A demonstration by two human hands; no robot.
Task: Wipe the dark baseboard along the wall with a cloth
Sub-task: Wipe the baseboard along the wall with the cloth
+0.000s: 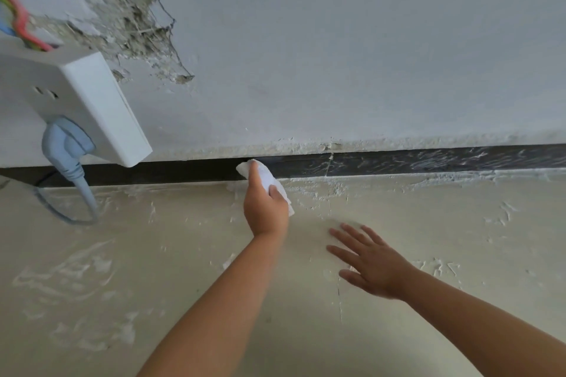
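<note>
A dark baseboard [398, 162] runs along the foot of the white wall, from left to right across the view. Left of my cloth it looks clean and dark; right of it white streaks and smears cover it. My left hand [265, 208] is shut on a small white cloth [269, 179] and presses the cloth's upper end against the baseboard near the middle. My right hand [369, 260] lies flat on the floor, fingers spread, to the right and nearer to me, holding nothing.
A white socket box [92, 107] hangs loose from the wall at the left, with coloured wires [18, 18] above it and a grey plug and cable [69, 150] trailing to the floor. Plaster [131, 27] is broken off above. The beige floor [183, 254] carries white splatter.
</note>
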